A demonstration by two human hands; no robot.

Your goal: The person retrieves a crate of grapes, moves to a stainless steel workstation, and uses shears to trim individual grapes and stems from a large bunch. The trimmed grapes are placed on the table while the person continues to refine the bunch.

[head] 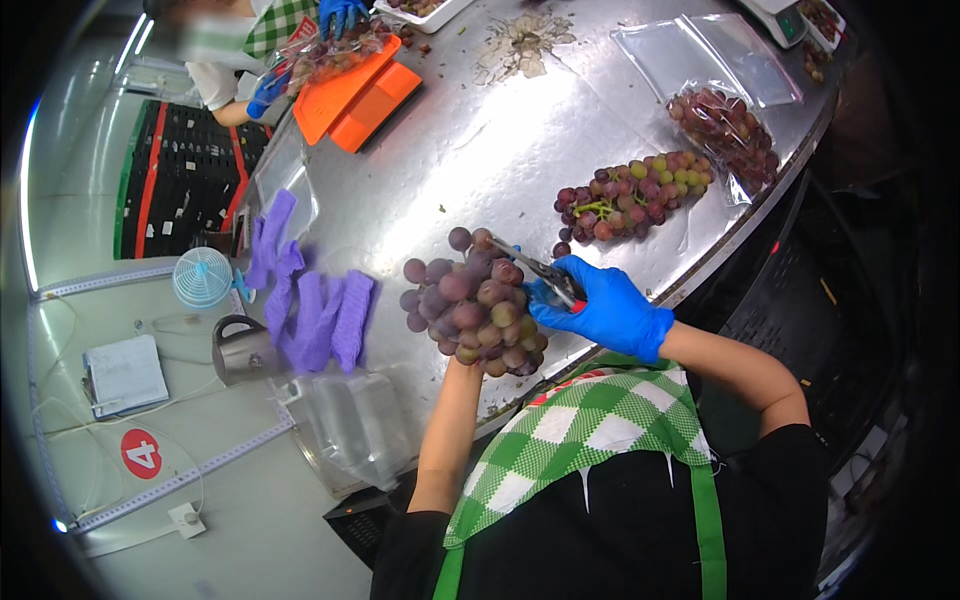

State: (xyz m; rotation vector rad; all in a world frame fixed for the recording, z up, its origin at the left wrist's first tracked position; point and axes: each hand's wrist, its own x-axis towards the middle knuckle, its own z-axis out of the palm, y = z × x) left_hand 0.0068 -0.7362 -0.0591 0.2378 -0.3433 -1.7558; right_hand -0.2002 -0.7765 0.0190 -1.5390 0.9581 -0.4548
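Note:
A bunch of purple and green grapes [480, 307] is held up over the metal table's near edge. My left forearm [448, 435] reaches up beneath it, and the bunch hides nearly all of my left hand. In a blue glove, my right hand [600, 304] grips a pair of fruit-trimming snips [544, 271] with a red part at the handle. The snips' tips are at the upper right grapes of the bunch. Further right, another bunch of grapes [637, 191] lies on the table, beside a bunch in a clear plastic bag [724, 135].
Clear bags [705, 56] lie at upper right near a scale [780, 19]. Purple foam sleeves [315, 300], a kettle [244, 352] and a small fan [202, 277] are left. Across the table [465, 172], a co-worker's gloved hands hold bagged grapes [337, 56] by an orange stand [360, 97].

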